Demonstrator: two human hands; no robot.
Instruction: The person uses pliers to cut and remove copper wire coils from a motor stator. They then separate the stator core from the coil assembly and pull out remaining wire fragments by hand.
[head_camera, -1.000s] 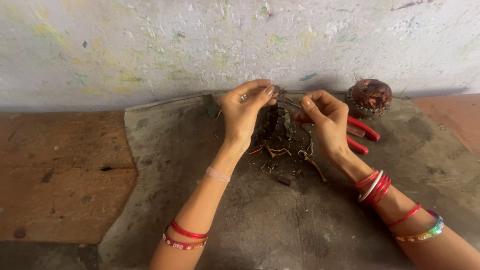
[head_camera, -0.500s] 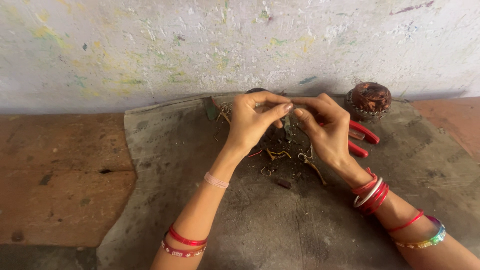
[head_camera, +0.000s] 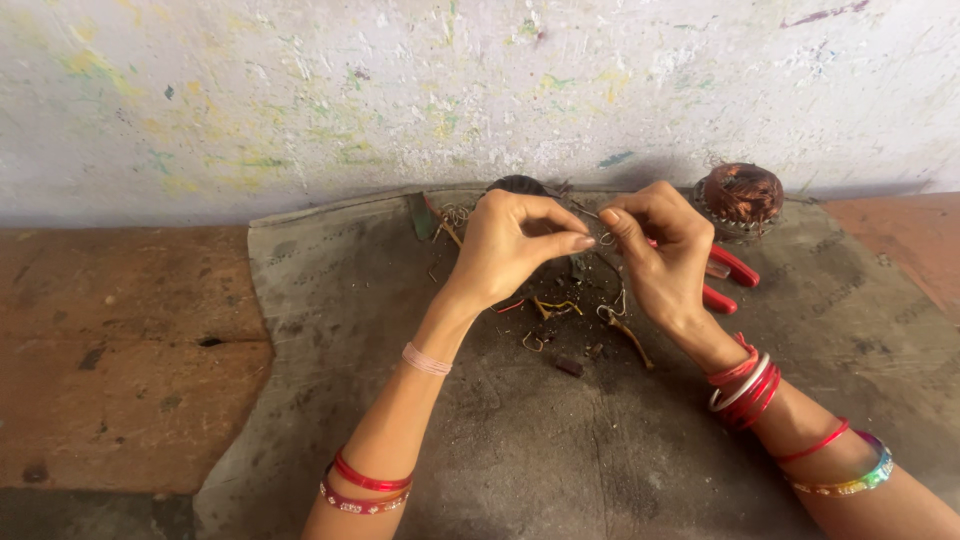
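My left hand (head_camera: 515, 248) and my right hand (head_camera: 662, 252) meet above a grey mat (head_camera: 560, 440), fingertips almost touching. Between them they pinch a thin piece of wire (head_camera: 604, 238) with a small loop. Under the hands lies a scatter of wire scraps (head_camera: 560, 310), bent bits and dark debris. Red-handled pliers (head_camera: 732, 272) lie just behind my right hand, partly hidden by it. A dark round object (head_camera: 517, 184) shows above my left hand, mostly hidden.
A copper motor winding (head_camera: 741, 193) stands at the back right of the mat against the paint-flecked wall (head_camera: 300, 90). More bent wires (head_camera: 452, 216) lie at the back left. Reddish-brown floor (head_camera: 110, 340) borders the mat on both sides.
Both hands have lifted off the dark tangled piece and drawn closer together; they now pinch a thin wire between the fingertips.
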